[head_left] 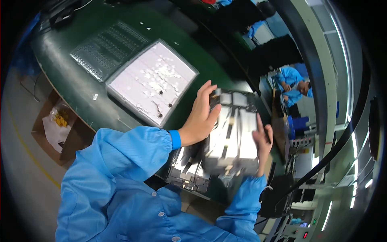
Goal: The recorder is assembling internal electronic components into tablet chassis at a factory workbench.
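Note:
Between my two hands is an opened tablet-like device [229, 139], a black frame with bright silver battery-like panels and dark strips inside, blurred at its lower end. My left hand [201, 121] grips its left edge, thumb over the top face and fingers at the upper corner. At the opposite edge my right hand [263, 141] closes round the side, its fingers partly hidden. Below the held device and to its left lies a second similar opened device [187, 171] on the green table, partly covered by the first and by my left sleeve.
A white padded tray [133, 82] bears many small white pieces and a few dark round ones. Beyond it lies a clear plastic blister tray [107, 50] on the green table [76, 94]. A cardboard box [48, 141] with yellow scraps stands at left. Another person [290, 82] works at far right.

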The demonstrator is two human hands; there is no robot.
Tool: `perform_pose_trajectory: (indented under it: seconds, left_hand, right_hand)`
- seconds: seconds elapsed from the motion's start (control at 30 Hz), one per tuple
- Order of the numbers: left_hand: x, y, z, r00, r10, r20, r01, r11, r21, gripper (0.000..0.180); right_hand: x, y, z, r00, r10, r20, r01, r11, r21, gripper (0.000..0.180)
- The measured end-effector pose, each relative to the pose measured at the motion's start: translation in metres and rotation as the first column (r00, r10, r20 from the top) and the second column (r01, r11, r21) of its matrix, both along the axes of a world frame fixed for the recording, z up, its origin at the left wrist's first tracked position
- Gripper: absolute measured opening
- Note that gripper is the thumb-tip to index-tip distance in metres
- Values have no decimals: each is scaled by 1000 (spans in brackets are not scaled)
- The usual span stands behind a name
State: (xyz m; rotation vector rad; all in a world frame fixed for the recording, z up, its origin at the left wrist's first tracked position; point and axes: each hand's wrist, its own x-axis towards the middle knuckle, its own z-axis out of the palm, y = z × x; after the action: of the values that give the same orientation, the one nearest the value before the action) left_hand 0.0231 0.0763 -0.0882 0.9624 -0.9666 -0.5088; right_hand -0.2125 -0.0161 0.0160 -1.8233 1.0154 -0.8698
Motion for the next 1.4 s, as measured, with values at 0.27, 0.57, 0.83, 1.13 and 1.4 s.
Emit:
perform_pose_trajectory:
  seconds: [0.27, 0.57, 0.83, 1.13, 1.4]
  left_hand:
    - [-8, 2, -3, 819, -142, 556, -1, 968, 250, 45]
    - [2, 12, -8, 498, -228, 837, -39, 958, 285, 45]
    - [8, 13, 16, 477, -394, 785, 407, 891, 201, 30]
    - [-64, 7, 20, -17, -524, 852, 547, 708, 446, 46]
    - [-79, 11, 38, -203, -579, 790, 374, 699, 609, 57]
  right_hand:
    - [94, -263, -57, 954, -228, 196, 204, 970, 136, 66]
    - [176, -266, -95, 955, -285, -81, 292, 952, 94, 52]
    - [16, -125, -25, 978, 156, -135, -168, 982, -80, 35]
    - [-120, 13, -105, 914, -221, 341, 137, 958, 253, 30]
    - [-119, 41, -90, 981, 54, 187, -133, 890, 437, 14]
